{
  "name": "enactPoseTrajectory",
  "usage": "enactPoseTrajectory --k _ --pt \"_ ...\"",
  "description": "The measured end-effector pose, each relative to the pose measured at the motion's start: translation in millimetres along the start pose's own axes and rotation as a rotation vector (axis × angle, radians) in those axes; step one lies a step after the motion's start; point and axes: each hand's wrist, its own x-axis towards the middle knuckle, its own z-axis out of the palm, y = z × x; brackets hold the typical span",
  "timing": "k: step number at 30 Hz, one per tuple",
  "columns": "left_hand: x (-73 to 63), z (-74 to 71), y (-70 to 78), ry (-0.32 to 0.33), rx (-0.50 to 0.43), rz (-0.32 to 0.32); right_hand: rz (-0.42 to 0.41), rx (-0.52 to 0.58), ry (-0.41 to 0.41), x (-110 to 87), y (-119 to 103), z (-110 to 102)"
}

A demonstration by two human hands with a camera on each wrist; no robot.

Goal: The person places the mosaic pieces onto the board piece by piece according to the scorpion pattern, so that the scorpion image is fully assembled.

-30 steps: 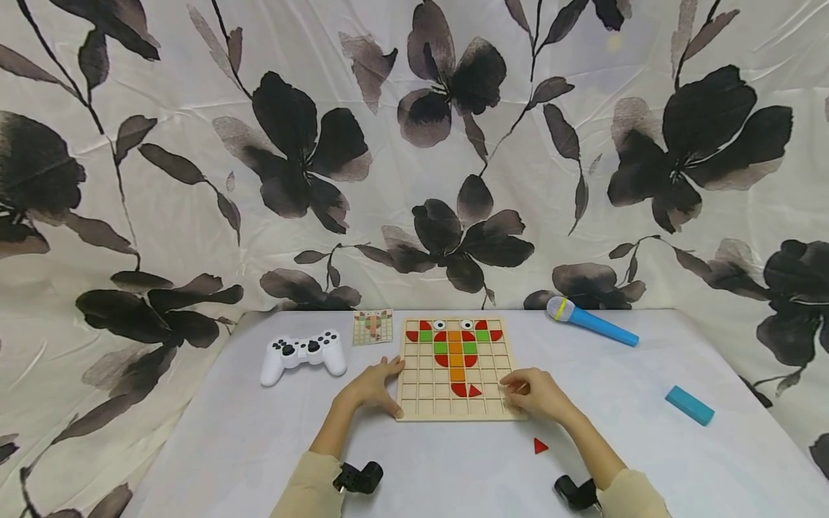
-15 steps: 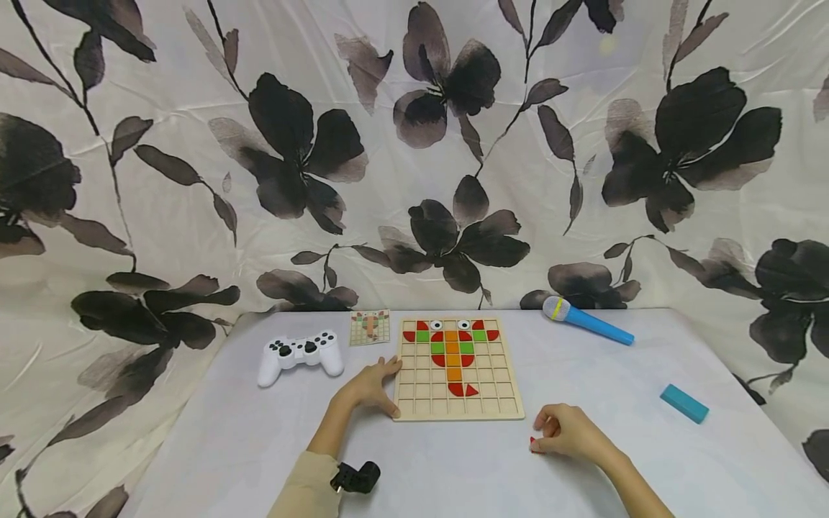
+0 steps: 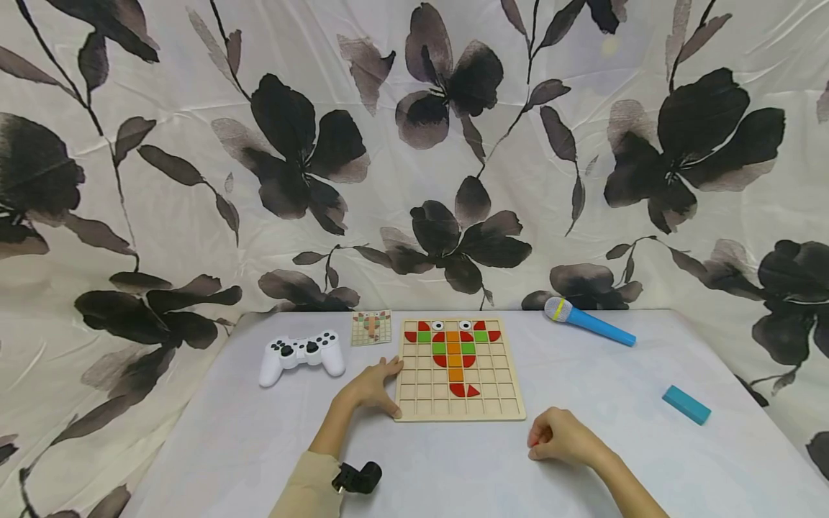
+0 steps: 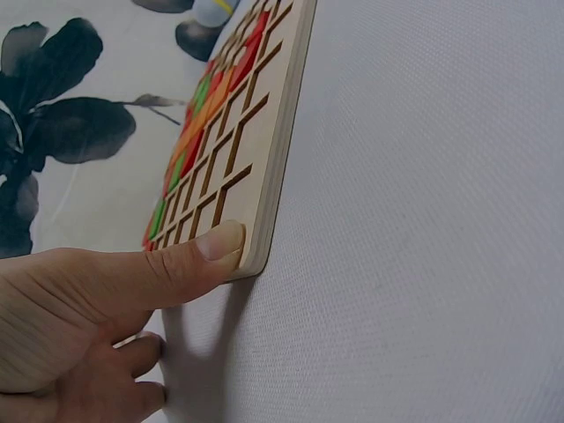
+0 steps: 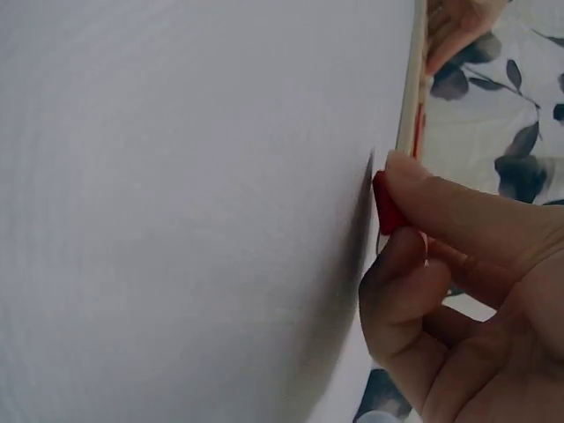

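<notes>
Red tile [image 5: 384, 204] sits pinched in my right hand [image 3: 562, 436], just off the table near the board [image 3: 458, 410]. My left hand [image 3: 370, 387], fingers straight, steadies the board's edge. Next: seat the tile in an empty cell.

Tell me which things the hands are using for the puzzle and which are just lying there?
In use: wooden grid board, steadied by the left hand; red piece, pinched in the right hand; pattern card.
Lying about: white game controller, blue microphone, teal block.
</notes>
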Motion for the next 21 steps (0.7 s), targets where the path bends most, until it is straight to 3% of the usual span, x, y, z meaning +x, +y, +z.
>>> enactPoseTrajectory --k 5,11,16,21 --pt "-0.3 0.0 0.2 0.002 -0.001 -0.008 -0.043 0.122 0.027 10.6 -4.2 -1.6" --pt "-0.5 -1.2 0.1 0.005 0.000 -0.008 -0.028 0.273 0.182 36.7 -15.8 5.4" --pt "-1.2 -0.9 0.3 0.001 -0.002 -0.003 -0.001 0.238 0.281 59.5 -22.8 17.7" --pt "-1.8 -0.6 -0.1 0.000 0.001 0.005 0.020 0.155 0.323 74.9 -27.5 29.1"
